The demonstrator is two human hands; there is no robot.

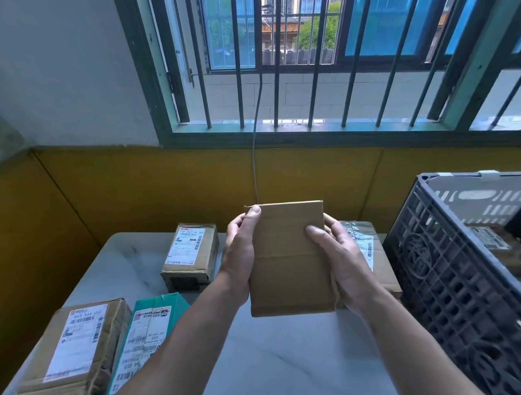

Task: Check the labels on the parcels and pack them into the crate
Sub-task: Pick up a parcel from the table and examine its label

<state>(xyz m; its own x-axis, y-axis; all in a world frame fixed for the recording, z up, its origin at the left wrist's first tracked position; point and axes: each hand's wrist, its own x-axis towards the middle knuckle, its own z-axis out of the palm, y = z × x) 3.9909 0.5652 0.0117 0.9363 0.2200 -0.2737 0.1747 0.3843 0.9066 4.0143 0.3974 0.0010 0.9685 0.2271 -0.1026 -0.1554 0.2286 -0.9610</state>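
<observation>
Left hand (240, 261) and right hand (347, 263), both tight round brown parcel (288, 266); labelled parcel (490, 238) inside black crate (440, 271).

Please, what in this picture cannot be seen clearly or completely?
Head view only:
- Held parcel: only a plain face shows; other sides are hidden.
- Parcel behind it: mostly covered by the held parcel and right hand.
- Crate: cut off by the right edge; its wall hides most contents.
- Teal parcel label: print too small, left forearm covers part.
</observation>
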